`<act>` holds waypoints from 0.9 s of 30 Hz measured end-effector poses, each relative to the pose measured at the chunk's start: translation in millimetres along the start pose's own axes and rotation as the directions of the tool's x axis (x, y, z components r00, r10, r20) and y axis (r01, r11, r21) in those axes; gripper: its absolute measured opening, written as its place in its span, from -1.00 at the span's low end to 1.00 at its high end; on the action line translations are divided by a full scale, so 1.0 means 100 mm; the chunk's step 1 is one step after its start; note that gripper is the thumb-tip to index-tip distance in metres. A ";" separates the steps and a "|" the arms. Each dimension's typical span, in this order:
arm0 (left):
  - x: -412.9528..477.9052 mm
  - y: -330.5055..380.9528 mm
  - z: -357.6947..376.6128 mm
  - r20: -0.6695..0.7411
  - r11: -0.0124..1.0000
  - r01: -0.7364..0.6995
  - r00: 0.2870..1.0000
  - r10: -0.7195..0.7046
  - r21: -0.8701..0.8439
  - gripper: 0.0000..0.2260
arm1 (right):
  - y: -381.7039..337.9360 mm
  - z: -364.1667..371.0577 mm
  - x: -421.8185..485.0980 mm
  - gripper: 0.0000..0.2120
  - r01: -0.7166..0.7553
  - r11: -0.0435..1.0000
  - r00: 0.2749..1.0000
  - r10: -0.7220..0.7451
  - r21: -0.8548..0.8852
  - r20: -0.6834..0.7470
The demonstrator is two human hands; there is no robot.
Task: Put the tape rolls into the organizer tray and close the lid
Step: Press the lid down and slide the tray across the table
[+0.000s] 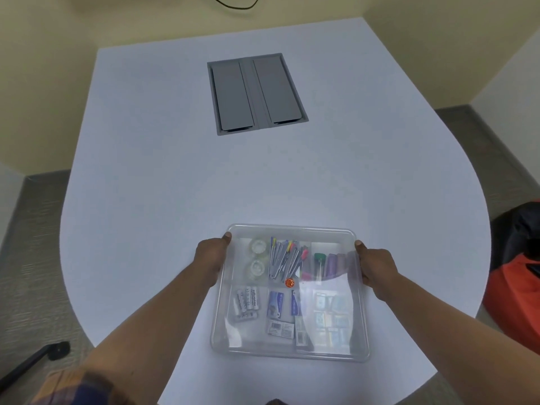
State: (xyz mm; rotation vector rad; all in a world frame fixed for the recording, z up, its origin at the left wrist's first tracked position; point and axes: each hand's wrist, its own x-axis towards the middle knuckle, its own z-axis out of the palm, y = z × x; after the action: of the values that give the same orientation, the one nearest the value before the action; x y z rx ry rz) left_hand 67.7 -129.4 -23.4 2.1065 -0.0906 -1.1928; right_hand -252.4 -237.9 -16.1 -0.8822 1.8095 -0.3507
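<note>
We've got both clear tape rolls sitting in the back-left compartment of the see-through plastic organizer tray. Left hand and right hand grip the clear lid by its sides. It looks seated, so press evenly along the rim.

Far table: bare, open to reach
Flush hatch: no obstruction
Tray sides: blocked by left hand, right hand

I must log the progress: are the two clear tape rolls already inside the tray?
Inside. Both clear tape rolls lie in the far-left compartment of the transparent plastic organizer tray, seen through its lid.
</note>
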 end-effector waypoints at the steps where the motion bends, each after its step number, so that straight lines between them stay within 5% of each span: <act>1: 0.01 0.01 0.00 -0.004 1.000 0.001 1.000 -0.001 0.004 -0.60 | -0.01 0.01 0.01 -0.57 0.002 1.000 1.000 -0.002 -0.014 -0.003; 8: -0.09 -0.02 -0.12 0.080 1.000 0.007 0.997 -0.007 -0.005 -0.59 | -0.05 -0.02 -0.04 -0.53 -0.001 0.999 0.999 0.003 -0.037 0.047; 12: -0.24 -0.18 -0.26 0.151 0.995 -0.095 0.985 0.089 0.038 -0.63 | 0.19 -0.18 -0.24 -0.56 -0.005 0.999 0.978 0.012 -0.037 0.210; 16: -0.51 -0.66 -0.49 0.235 0.976 -0.201 0.956 0.177 0.081 -0.71 | 0.70 -0.36 -0.48 -0.38 0.052 0.997 0.965 -0.037 -0.051 0.258; 22: -0.97 -1.34 -0.81 0.478 0.977 -0.207 0.865 0.154 0.060 -0.72 | 1.19 -0.55 -0.86 -0.69 0.032 0.999 0.928 -0.023 -0.018 0.373; 27: -1.03 -1.48 -0.81 0.487 0.988 -0.123 0.860 0.153 -0.093 -0.67 | 1.23 -0.56 -0.97 -0.77 0.130 0.991 0.906 -0.111 -0.017 0.409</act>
State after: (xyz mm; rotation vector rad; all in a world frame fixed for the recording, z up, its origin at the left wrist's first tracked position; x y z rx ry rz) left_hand 32.0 65.1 -11.8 1.6649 -0.4275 -1.5974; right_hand -334.2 -93.9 -1.9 -1.0179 1.3841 -0.1857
